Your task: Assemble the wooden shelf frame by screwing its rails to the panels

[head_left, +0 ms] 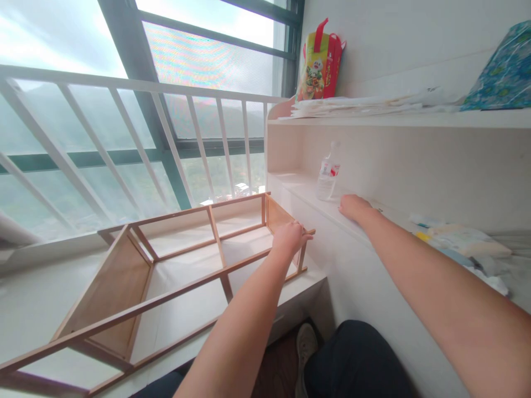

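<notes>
Frame: wooden shelf frame [166,265] of light brown rails lies on its side on the white window ledge [37,298], and its far end reaches the ledge's right corner, beside the white shelf unit [373,149].
Left hand: left hand [288,237] is closed around the top rail at the far end of the frame, fingers wrapped over the wood.
Right hand: right hand [354,207] rests palm down on the lower shelf board of the unit, near its front edge; it grasps nothing, and the fingers look relaxed and slightly curled.
Bottle: clear plastic water bottle [327,177] with a red and white label stands upright on the same board, near the right hand but not touching it.
Top board: stack of white papers [365,102] lies there, with a red and yellow bag [319,61] standing at the left end against the wall, and a blue patterned box [501,72] at the right end.
Right edge: some packets and cloths [460,240] lie on the lower board; what they are is not clear.
Window: white railing [124,138] stands behind the ledge, in front of the glass.
Below: person's dark trousers [357,359] and one shoe [306,345] are seen.
</notes>
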The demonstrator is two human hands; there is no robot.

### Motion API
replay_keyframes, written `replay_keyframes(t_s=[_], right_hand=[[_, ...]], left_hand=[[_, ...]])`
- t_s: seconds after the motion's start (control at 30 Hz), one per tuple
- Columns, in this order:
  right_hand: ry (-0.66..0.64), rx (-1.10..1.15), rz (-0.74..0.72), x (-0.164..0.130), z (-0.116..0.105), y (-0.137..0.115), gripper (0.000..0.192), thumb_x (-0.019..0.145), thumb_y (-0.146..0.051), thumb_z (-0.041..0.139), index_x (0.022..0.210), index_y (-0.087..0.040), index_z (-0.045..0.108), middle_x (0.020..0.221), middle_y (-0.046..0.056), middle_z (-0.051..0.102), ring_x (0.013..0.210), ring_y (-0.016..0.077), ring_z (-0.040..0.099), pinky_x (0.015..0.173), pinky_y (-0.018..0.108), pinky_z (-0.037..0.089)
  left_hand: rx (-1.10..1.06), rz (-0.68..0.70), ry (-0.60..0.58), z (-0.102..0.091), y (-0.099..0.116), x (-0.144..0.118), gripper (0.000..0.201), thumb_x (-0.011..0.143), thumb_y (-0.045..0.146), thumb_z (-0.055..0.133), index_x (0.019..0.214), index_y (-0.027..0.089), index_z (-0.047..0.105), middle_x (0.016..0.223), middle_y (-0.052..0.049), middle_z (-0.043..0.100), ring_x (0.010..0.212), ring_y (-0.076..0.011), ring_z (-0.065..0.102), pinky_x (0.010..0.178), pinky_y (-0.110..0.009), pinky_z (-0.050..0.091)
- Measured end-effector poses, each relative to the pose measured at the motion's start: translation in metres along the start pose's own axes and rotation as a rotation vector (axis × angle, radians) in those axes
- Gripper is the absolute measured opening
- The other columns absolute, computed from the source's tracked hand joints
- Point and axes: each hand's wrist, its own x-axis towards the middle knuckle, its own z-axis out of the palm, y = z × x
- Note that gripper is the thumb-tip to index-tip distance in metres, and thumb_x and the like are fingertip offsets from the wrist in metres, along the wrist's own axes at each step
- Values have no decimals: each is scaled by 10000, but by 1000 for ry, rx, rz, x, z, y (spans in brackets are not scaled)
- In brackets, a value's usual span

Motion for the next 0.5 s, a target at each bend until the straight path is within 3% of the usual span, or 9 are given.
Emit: replay_keyframes(t_s=[0.23,0.5], right_hand=[[-143,-35,-100,8,-11,-2,279,877,-191,664,1127,-120,765,1070,187,751,1019,283,713,843,330,507],[-62,-7,-31,-12,-14,-11,292,914,-216,627,1171,-174,759,1173,182,731,1069,291,709,874,364,532]], left_hand=[[17,3,10,-1,1,-3,434,956,594,594,1079,220,778,1117,-123,750,1019,-294,723,796,-353,517],[27,11,25,1,0,-2,443,947,602,599,1057,214,781,1083,-126,754,988,-307,731,780,-356,519]])
